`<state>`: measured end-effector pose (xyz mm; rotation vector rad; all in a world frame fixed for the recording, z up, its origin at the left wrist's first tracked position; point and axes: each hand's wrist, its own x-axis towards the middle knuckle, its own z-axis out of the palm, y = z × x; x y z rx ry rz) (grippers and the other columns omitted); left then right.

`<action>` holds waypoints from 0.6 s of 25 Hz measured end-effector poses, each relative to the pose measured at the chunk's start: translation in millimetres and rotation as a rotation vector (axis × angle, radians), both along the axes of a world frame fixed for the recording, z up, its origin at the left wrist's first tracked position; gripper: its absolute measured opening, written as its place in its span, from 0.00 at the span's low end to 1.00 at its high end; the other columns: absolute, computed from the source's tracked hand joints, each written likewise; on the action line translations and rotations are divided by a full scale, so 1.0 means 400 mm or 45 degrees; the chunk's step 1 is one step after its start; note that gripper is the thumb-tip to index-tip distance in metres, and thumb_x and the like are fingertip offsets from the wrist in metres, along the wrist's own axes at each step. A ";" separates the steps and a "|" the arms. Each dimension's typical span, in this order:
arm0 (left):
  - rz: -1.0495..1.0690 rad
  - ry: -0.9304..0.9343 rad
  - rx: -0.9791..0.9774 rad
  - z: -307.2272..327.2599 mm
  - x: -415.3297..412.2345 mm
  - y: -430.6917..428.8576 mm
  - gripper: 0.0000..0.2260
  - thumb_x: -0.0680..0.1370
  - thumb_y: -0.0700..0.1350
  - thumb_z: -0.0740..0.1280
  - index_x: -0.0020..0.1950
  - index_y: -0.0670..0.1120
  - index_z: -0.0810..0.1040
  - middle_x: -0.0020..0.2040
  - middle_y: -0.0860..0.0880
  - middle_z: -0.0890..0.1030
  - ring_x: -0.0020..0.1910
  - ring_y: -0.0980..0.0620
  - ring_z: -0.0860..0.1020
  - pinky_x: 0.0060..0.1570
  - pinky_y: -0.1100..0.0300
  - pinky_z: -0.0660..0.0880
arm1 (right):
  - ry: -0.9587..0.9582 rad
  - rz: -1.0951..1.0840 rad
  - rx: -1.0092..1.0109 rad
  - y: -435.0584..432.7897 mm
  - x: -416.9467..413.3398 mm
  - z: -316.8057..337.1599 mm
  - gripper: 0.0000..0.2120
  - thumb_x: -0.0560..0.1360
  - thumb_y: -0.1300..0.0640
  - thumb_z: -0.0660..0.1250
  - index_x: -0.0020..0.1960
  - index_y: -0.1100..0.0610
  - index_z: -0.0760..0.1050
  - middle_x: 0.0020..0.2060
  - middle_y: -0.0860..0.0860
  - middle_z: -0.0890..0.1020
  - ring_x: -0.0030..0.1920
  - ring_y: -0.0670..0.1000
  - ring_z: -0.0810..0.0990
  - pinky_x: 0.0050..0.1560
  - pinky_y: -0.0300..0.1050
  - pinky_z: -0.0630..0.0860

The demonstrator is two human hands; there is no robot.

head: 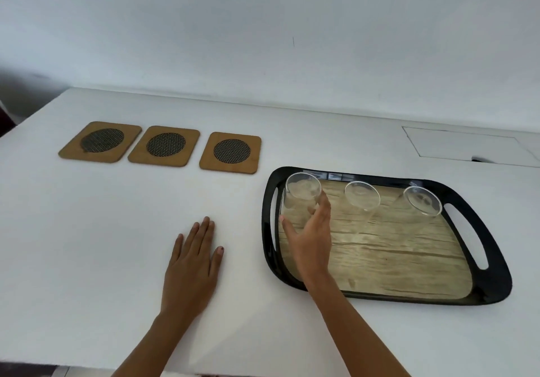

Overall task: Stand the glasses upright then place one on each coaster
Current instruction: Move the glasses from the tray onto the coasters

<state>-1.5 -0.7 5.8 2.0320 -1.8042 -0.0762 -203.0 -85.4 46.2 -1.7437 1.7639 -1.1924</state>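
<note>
While the left hand [193, 262] lies flat on the bench [87, 230], fingers together, the right hand [309, 236] wraps around the leftmost glass [301, 195] on the tray [482, 262] at right of centre. Two more glasses [362, 198] sit beside it; three coasters [166, 146] line the upper left, all bare.

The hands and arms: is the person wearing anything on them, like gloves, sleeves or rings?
No gloves. Both forearms are bare as far as the picture shows, with no sleeves, watch or bracelet. No rings show on the left hand or the right hand. The left hand's thumbnail looks dark, perhaps polish. It is too small to be sure.
</note>
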 end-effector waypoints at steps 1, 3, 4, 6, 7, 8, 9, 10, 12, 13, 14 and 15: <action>-0.004 0.017 -0.012 0.001 0.000 0.000 0.28 0.80 0.58 0.43 0.76 0.46 0.56 0.76 0.50 0.59 0.75 0.55 0.54 0.73 0.54 0.46 | -0.004 -0.022 0.002 -0.001 0.006 -0.002 0.41 0.71 0.52 0.74 0.76 0.57 0.55 0.69 0.53 0.71 0.66 0.55 0.75 0.55 0.52 0.77; 0.004 0.106 -0.049 0.007 -0.009 -0.002 0.29 0.80 0.59 0.43 0.76 0.46 0.58 0.75 0.51 0.61 0.74 0.57 0.54 0.73 0.55 0.42 | -0.031 -0.058 -0.002 -0.005 0.008 -0.005 0.39 0.71 0.51 0.75 0.74 0.58 0.58 0.67 0.51 0.72 0.64 0.54 0.76 0.53 0.49 0.76; 0.004 0.167 -0.068 0.012 -0.007 -0.008 0.29 0.79 0.59 0.44 0.75 0.46 0.60 0.75 0.52 0.62 0.74 0.58 0.54 0.73 0.55 0.39 | -0.053 -0.080 -0.005 -0.006 0.012 -0.003 0.39 0.70 0.51 0.75 0.73 0.58 0.59 0.66 0.51 0.72 0.63 0.54 0.76 0.52 0.50 0.76; -0.046 0.236 -0.103 0.025 0.010 -0.039 0.28 0.79 0.59 0.45 0.74 0.47 0.64 0.74 0.52 0.65 0.74 0.58 0.54 0.72 0.55 0.35 | -0.097 -0.140 -0.019 -0.006 0.022 0.010 0.37 0.70 0.50 0.76 0.71 0.58 0.62 0.65 0.51 0.73 0.62 0.53 0.77 0.52 0.53 0.78; -0.085 0.229 -0.124 0.031 0.025 -0.063 0.27 0.80 0.59 0.46 0.73 0.47 0.66 0.73 0.52 0.66 0.74 0.57 0.55 0.72 0.54 0.35 | -0.120 -0.172 -0.033 -0.007 0.031 0.021 0.36 0.70 0.50 0.76 0.70 0.58 0.62 0.64 0.51 0.74 0.61 0.53 0.77 0.53 0.54 0.78; -0.114 0.203 -0.146 0.035 0.041 -0.093 0.27 0.80 0.59 0.46 0.72 0.47 0.67 0.73 0.51 0.67 0.74 0.56 0.56 0.72 0.54 0.36 | -0.146 -0.195 -0.053 -0.009 0.040 0.036 0.35 0.70 0.50 0.76 0.69 0.58 0.62 0.62 0.52 0.74 0.60 0.52 0.77 0.54 0.54 0.78; -0.126 0.178 -0.158 0.037 0.062 -0.126 0.27 0.80 0.58 0.46 0.72 0.46 0.68 0.73 0.50 0.67 0.74 0.54 0.57 0.73 0.53 0.36 | -0.178 -0.203 -0.077 -0.016 0.051 0.053 0.34 0.70 0.50 0.76 0.68 0.56 0.62 0.61 0.52 0.75 0.59 0.52 0.77 0.54 0.51 0.77; -0.124 0.160 -0.155 0.036 0.084 -0.160 0.27 0.80 0.58 0.46 0.72 0.46 0.68 0.73 0.49 0.67 0.74 0.53 0.57 0.73 0.53 0.37 | -0.214 -0.195 -0.106 -0.028 0.065 0.074 0.34 0.69 0.50 0.76 0.68 0.55 0.62 0.60 0.51 0.75 0.58 0.51 0.77 0.54 0.47 0.76; -0.107 0.113 -0.122 0.027 0.121 -0.217 0.28 0.80 0.58 0.45 0.73 0.44 0.66 0.74 0.47 0.64 0.75 0.51 0.56 0.73 0.53 0.39 | -0.281 -0.148 -0.173 -0.068 0.096 0.111 0.37 0.68 0.50 0.77 0.70 0.54 0.62 0.62 0.49 0.75 0.59 0.50 0.77 0.54 0.42 0.76; -0.104 0.084 -0.094 0.020 0.138 -0.238 0.29 0.80 0.59 0.45 0.73 0.43 0.65 0.75 0.46 0.64 0.75 0.50 0.56 0.73 0.52 0.41 | -0.306 -0.118 -0.211 -0.097 0.117 0.124 0.37 0.68 0.50 0.78 0.70 0.55 0.62 0.62 0.47 0.74 0.60 0.51 0.77 0.55 0.43 0.76; -0.107 0.055 -0.067 0.013 0.150 -0.252 0.30 0.80 0.59 0.44 0.74 0.43 0.64 0.75 0.45 0.63 0.75 0.49 0.57 0.73 0.51 0.43 | -0.324 -0.089 -0.241 -0.127 0.140 0.133 0.38 0.68 0.50 0.78 0.70 0.55 0.62 0.62 0.43 0.73 0.60 0.52 0.78 0.56 0.44 0.77; -0.114 0.029 -0.049 0.006 0.158 -0.261 0.30 0.80 0.59 0.44 0.74 0.42 0.63 0.75 0.45 0.63 0.74 0.48 0.57 0.73 0.51 0.46 | -0.333 -0.062 -0.262 -0.156 0.164 0.141 0.37 0.68 0.51 0.78 0.70 0.56 0.63 0.61 0.41 0.72 0.59 0.52 0.78 0.55 0.43 0.77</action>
